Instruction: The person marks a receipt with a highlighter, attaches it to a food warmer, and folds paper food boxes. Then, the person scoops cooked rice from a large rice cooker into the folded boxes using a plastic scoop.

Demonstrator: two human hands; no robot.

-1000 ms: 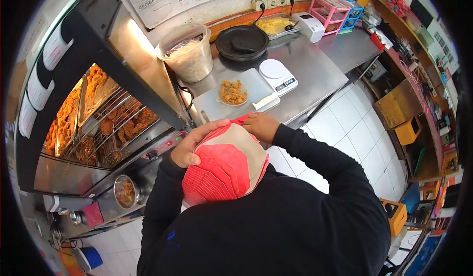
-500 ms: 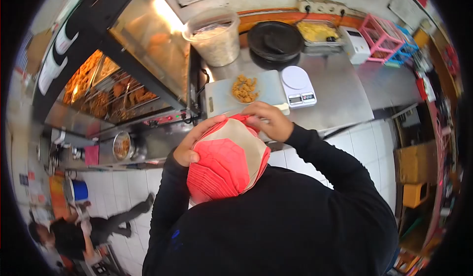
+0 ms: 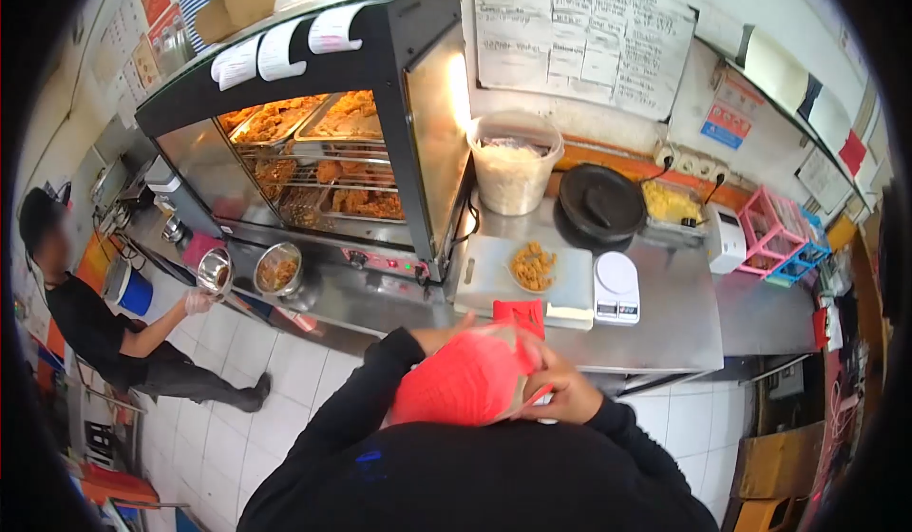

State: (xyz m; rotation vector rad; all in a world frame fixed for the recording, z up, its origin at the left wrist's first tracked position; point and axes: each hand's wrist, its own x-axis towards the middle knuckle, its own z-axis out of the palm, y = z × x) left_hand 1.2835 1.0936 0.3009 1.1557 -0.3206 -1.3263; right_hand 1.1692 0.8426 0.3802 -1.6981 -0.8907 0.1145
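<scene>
Clutching the red paper stack [image 3: 454,380] right up against the black shirt [image 3: 475,480], clamped between both hands! Bracing it from the far left side with the left hand [image 3: 437,336], half hidden behind the paper, and pinching at the near right edge with the right hand [image 3: 564,388], fingers curled. Standing just before the steel counter [image 3: 676,337], facing a cutting board [image 3: 479,293] with crispy brown bits [image 3: 533,267] on top, close beside a white scale [image 3: 617,290]. And off left of the lit warmer [image 3: 394,123], spotting a co-worker [image 3: 90,328] with a metal bowl [image 3: 215,271]!

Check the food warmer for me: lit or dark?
Lit: the food warmer glows inside, warm light falling on the fried chicken, with bright glare along its side pane.
</scene>
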